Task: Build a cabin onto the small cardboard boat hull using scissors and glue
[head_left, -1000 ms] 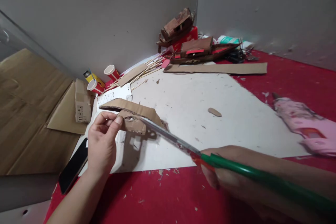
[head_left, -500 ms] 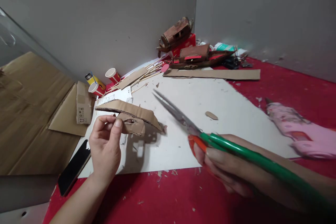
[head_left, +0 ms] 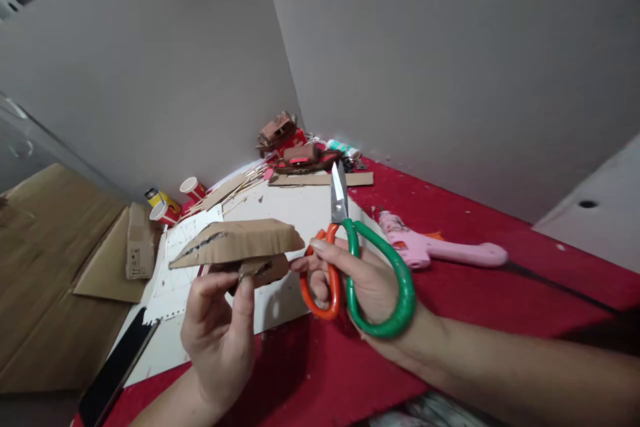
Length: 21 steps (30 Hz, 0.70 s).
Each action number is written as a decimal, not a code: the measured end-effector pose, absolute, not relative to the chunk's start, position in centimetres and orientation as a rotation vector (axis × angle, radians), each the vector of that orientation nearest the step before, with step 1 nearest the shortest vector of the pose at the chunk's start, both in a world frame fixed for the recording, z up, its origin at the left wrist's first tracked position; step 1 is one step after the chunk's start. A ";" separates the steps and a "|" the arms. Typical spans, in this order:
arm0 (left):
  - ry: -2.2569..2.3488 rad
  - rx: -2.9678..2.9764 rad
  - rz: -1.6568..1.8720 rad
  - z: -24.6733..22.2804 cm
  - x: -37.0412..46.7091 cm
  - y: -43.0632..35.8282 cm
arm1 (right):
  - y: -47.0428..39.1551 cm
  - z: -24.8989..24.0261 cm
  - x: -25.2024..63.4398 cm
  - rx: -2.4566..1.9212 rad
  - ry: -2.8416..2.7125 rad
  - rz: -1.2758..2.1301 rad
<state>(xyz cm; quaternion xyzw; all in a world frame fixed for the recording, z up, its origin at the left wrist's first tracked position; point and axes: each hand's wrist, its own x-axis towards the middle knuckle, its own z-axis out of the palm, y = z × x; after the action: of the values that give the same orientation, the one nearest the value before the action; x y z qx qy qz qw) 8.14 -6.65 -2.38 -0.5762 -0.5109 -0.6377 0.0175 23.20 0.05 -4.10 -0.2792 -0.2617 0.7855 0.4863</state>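
Between thumb and fingers, my left hand (head_left: 220,340) pinches the lower part of a brown cardboard piece (head_left: 240,240), which is long, folded and pointed at its left end. My right hand (head_left: 370,287) is closed on scissors (head_left: 383,328) with one green and one orange handle loop. The blades point up and look nearly closed. Fingertips of my right hand are close to the right end of the cardboard piece; whether they touch it I cannot tell.
A pink glue gun (head_left: 450,250) lies on the red table (head_left: 480,293) at the right. Behind are model boats (head_left: 303,155), sticks (head_left: 245,183) and paper cups (head_left: 165,213). At the left are a black phone (head_left: 117,367) and a large cardboard box (head_left: 50,280).
My right hand has brought the scissors left, close to the cardboard, and turned the blades upward. The cardboard piece has turned in my left hand. The view has tilted up and right.
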 end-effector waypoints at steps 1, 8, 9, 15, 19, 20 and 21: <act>-1.519 -1.830 -1.920 -2.7 8.3 -6.8 | -0.1 -4.0 23.2 -0.655 -0.522 1.915; -1.273 -1.970 -1.503 -5.5 6.9 -8.4 | -0.3 -3.4 23.8 -0.573 -0.298 1.995; -1.276 -1.970 -1.467 -5.7 6.7 -8.6 | -0.3 -3.1 23.9 -0.564 -0.293 1.996; -1.360 -1.923 -1.439 -6.5 6.3 -9.3 | 0.0 -1.6 24.0 -0.486 -0.365 1.934; -1.364 -2.119 -1.342 -7.7 5.0 -11.5 | 0.6 -1.3 24.3 -0.478 -0.481 1.903; -1.365 -2.224 -1.302 -7.9 4.5 -12.2 | 0.9 -1.3 24.4 -0.483 -0.516 1.894; -1.372 -2.266 -1.324 -7.8 3.9 -12.8 | 1.1 -1.4 24.6 -0.491 -0.553 1.886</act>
<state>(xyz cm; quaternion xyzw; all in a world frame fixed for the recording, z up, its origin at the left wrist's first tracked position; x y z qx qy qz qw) 3.89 -12.80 -7.82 -0.7621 -0.4614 -0.4452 0.0897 24.61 1.11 -1.37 -0.2058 -0.2315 0.7897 0.5295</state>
